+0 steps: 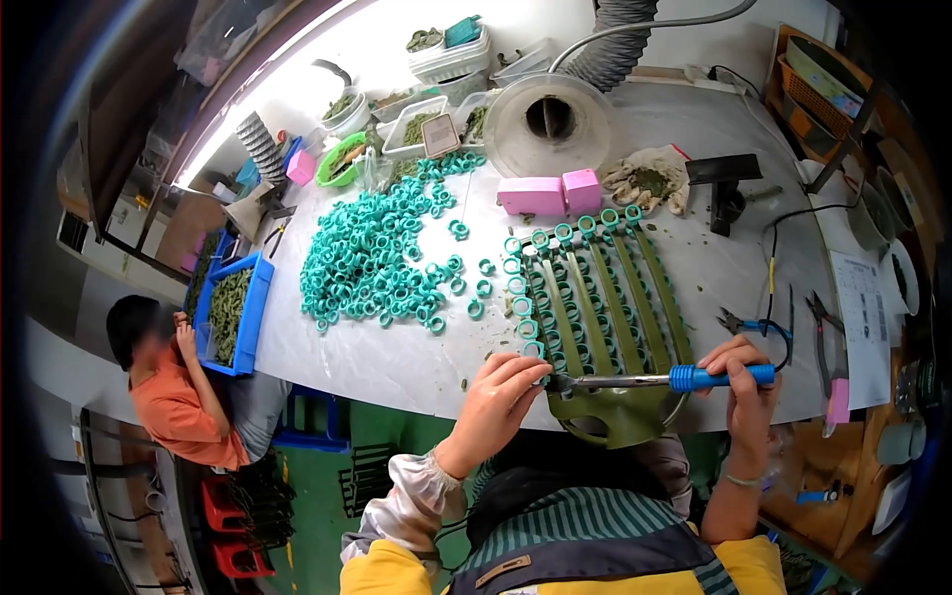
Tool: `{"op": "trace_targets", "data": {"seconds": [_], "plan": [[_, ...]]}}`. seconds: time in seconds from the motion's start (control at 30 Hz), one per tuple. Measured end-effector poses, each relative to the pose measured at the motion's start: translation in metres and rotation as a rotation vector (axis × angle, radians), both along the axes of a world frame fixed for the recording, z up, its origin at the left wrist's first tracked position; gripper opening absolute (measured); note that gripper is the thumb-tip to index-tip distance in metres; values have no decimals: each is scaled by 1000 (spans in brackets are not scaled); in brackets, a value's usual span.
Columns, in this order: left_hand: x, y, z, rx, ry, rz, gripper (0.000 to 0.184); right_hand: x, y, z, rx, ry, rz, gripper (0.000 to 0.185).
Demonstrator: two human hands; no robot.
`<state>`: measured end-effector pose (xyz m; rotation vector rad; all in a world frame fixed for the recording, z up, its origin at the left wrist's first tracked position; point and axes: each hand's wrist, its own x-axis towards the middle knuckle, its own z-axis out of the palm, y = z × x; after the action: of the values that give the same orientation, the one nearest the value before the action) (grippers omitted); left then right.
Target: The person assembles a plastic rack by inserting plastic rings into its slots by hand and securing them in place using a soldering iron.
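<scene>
My right hand point(742, 382) is wrapped round the blue handle of a corded soldering iron point(635, 380), its metal shaft pointing left. My left hand point(498, 402) is closed in a pinch at the iron's tip, by the near left corner of an olive-green rack point(620, 421). Whatever its fingertips hold is hidden. Teal rings point(563, 233) line the rack's left and far edges, and more sit in rows between its long green bars. A large heap of loose teal rings point(367, 253) lies to the left on the grey table point(397, 352).
Behind the rack are pink blocks point(531, 196), a glove point(650, 178), a black stand point(726, 183) and a clear funnel point(548, 129) on a duct. Pliers point(821, 342) and cutters point(749, 324) lie right. A person in orange point(183, 407) sits left by a blue crate point(260, 307).
</scene>
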<state>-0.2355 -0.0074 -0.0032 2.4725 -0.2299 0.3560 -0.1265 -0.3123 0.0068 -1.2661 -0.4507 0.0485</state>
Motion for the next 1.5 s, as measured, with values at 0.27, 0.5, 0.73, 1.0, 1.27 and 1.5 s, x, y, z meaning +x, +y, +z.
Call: {"op": "trace_targets", "data": {"seconds": [0.27,0.5,0.73,1.0,1.27,1.5], "plan": [[2,1,2,44,42,-36,29,2,-7,6,6,2,-14,18],[25,36,-8,-295,105,258,21,3,-19,6,-14,-22,-74,23],[60,105,-67,196,-167,295,21,5,-20,10,-9,-16,-119,22],[48,149,-61,-1297,417,334,35,15,-14,11,12,23,-207,22],[57,121,-18,-451,243,451,30,28,4,11,25,35,-290,21],[113,66,3,-452,96,36,27,47,34,0,-21,-50,-247,23]]}}
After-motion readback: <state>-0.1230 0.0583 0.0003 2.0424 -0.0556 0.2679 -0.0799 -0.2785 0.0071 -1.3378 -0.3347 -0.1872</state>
